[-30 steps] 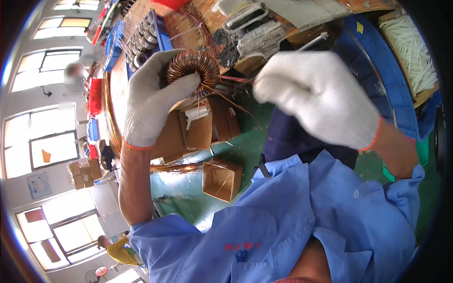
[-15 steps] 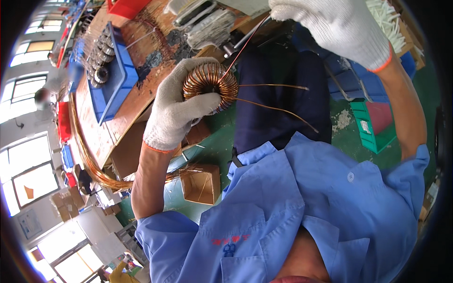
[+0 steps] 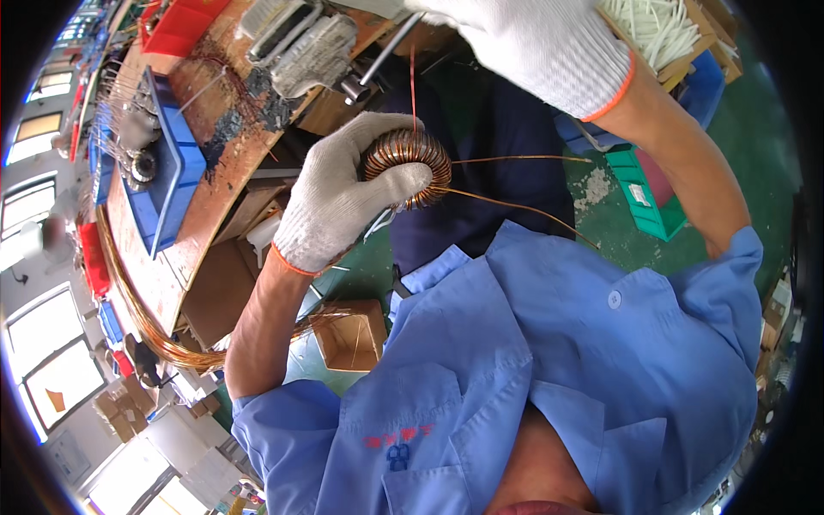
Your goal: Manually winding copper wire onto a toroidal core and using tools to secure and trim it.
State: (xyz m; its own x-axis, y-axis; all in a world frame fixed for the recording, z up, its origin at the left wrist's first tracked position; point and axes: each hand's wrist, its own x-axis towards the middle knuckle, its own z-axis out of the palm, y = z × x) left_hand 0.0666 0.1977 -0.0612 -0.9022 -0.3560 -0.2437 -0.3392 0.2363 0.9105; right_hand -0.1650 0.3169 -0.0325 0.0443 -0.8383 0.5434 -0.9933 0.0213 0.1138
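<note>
In a white knit glove, my left hand [image 3: 330, 193] is closed around a ring-shaped coil [image 3: 412, 144] wound with copper wire, its thumb lying across the front. Two loose wire ends [image 3: 524, 158] stick out to the right of the coil. A third copper wire [image 3: 413, 86] rises from its top towards my right hand [image 3: 532, 51], also gloved, at the upper edge. The fingers of that hand are closed at the wire's upper end and partly cut off by the picture's edge. Beside those fingertips a metal rod [image 3: 390, 50] slants up from the bench side.
The wooden bench [image 3: 245, 163] on the left bears a blue tray [image 3: 184, 163] with several wound rings, a red bin [image 3: 180, 26] and a grey machine part [image 3: 313, 51]. Long copper wires [image 3: 137, 313] hang by the bench. A cardboard box [image 3: 352, 339] and a green crate [image 3: 661, 219] stand lower.
The view has shifted, and the bench appears further left. My left hand has carried the coil right, nearer the rod. The wire to my right hand now runs almost straight up instead of slanting right.
</note>
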